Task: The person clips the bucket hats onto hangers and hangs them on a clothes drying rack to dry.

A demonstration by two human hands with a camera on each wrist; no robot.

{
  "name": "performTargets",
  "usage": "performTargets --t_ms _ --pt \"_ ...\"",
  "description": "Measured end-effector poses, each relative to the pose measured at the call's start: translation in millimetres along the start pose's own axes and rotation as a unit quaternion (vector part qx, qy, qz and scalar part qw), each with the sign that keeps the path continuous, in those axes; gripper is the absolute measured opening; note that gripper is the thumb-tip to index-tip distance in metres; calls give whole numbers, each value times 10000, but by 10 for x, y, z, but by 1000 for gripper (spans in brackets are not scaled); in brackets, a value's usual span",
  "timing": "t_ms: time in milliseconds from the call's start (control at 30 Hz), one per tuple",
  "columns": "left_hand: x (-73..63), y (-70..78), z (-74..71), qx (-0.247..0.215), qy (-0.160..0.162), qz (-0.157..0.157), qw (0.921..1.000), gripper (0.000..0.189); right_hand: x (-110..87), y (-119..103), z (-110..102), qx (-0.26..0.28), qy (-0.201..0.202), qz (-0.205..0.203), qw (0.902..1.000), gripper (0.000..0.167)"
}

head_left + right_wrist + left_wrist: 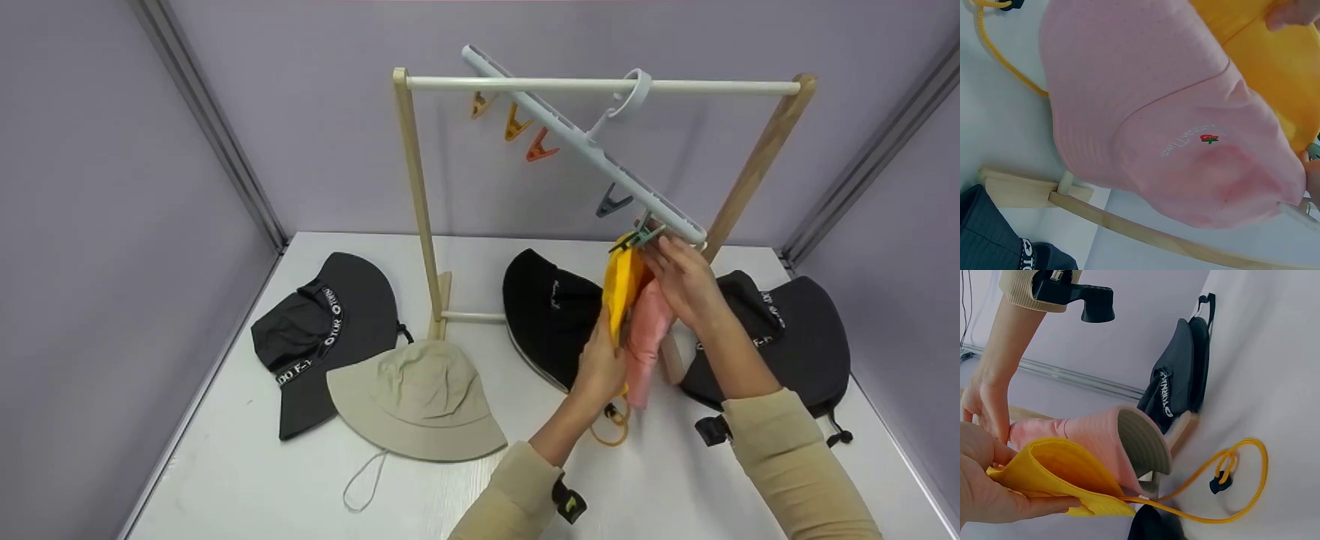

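Observation:
My left hand [602, 366] grips a yellow bucket hat [621, 281] by its folded edge, thumb and fingers on either side in the left wrist view. The hat's top meets a green clip [641, 234] near the low end of a pale hanger [570, 135]. My right hand [682, 277] pinches at this clip, its fingertips partly hidden. Beside the yellow hat hangs a pink bucket hat [1185, 129] with a small red embroidered motif; what holds its top is hidden. A yellow cord [1264, 478] with a black toggle dangles from the yellow hat.
The hanger tilts from a white rail [525, 84] on a wooden rack [416, 172]. Orange [540, 146] and blue-grey [613, 201] clips hang along it. Black hats [551, 315], [795, 337], a dark hat [345, 322] and a beige bucket hat [427, 390] lie on the white table [225, 465].

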State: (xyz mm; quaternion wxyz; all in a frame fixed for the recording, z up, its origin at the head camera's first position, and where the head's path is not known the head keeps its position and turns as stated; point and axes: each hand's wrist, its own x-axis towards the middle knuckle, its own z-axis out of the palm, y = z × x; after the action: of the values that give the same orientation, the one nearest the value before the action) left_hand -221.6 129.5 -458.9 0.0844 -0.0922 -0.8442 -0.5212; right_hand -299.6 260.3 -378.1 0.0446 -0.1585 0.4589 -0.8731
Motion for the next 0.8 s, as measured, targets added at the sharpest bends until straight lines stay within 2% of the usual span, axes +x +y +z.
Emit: performTargets --t_ms 133,333,567,800 --pt "-47 -48 8 -106 103 -47 9999 62 -43 64 19 -279 73 -102 9995 49" --pt "-98 -110 -9 -414 24 -418 9983 61 -137 184 46 -766 213 -389 9961 49" --pt "-132 -223 -70 -899 -44 -682 9936 65 -267 330 85 -824 274 -772 9932 43" --pt "-182 -343 -110 -1199 28 -887 9888 63 -437 402 94 -551 130 -738 9957 35"
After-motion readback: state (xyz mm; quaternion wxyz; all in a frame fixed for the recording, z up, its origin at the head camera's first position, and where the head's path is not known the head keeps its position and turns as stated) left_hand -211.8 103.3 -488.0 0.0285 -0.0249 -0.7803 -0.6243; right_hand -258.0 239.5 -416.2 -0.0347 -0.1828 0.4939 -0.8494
